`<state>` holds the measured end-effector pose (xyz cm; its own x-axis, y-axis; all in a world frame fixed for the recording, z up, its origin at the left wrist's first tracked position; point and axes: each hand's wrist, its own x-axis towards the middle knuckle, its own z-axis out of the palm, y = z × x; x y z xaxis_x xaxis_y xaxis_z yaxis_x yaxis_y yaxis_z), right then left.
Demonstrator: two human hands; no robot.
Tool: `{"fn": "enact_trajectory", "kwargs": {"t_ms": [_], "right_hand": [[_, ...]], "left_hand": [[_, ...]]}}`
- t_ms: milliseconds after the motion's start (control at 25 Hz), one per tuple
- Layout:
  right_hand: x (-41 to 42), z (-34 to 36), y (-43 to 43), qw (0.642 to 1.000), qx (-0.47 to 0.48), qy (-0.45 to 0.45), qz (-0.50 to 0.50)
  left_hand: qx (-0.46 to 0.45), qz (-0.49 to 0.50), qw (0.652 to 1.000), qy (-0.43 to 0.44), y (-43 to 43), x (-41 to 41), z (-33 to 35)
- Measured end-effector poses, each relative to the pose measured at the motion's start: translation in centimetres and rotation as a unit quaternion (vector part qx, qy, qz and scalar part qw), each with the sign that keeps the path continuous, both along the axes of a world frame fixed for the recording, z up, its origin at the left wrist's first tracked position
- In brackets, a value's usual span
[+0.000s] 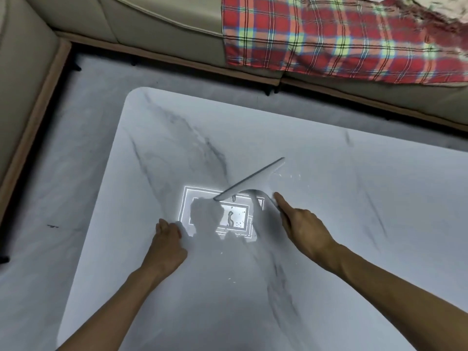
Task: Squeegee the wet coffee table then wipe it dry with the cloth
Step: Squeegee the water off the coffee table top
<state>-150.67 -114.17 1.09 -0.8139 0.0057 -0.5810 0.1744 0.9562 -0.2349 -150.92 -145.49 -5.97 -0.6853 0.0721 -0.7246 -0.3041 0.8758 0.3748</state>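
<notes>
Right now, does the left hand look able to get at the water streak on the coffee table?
Probably yes. The left hand rests on the coffee table close beside the water streak, with only tabletop between them; the squeegee, in the grip of the right hand, lies beyond the streak.

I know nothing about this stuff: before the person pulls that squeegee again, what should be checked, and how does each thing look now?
1. Grip: the right hand holds the white squeegee by its handle, index finger stretched forward. Ok.
2. Blade contact: the blade seems to lie on the white marble-patterned coffee table, but contact along its full length: cannot tell.
3. Surface dry: water droplets and a streak show in the bright reflection. Not ok.
4. Left hand clear of the blade: it rests curled on the table, off to the side. Ok.
5. Drying cloth ready: none plainly visible. Cannot tell.
</notes>
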Motion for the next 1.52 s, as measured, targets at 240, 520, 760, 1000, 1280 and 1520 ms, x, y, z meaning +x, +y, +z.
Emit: {"fn": "enact_trajectory", "kwargs": {"t_ms": [240,520,760,1000,1280,1520], "right_hand": [[4.2,4.7,0.7,0.999,0.03,-0.019,-0.029],[-1.5,1.6,-9.4,0.989,0.008,0.045,0.138],[1.3,-0.1,-4.6,0.987,0.048,0.026,0.152],[6.3,2.2,7.9,0.987,0.12,0.022,0.108],[3.9,2.5,0.2,0.975,0.002,0.061,0.211],[6.0,-0.1,-9.0,0.941,-0.015,0.04,0.335]], "left_hand": [[0.03,-0.017,0.999,-0.035,-1.8,4.4,1.0],[0.035,0.005,0.997,-0.063,-1.4,5.7,-0.4],[0.004,0.026,0.999,-0.048,-1.0,6.5,-1.1],[-0.01,0.063,0.997,-0.04,0.4,8.2,-0.3],[-0.039,0.179,0.983,0.001,1.4,11.0,2.0],[-0.016,0.202,0.979,-0.033,-0.4,13.3,2.9]]}}
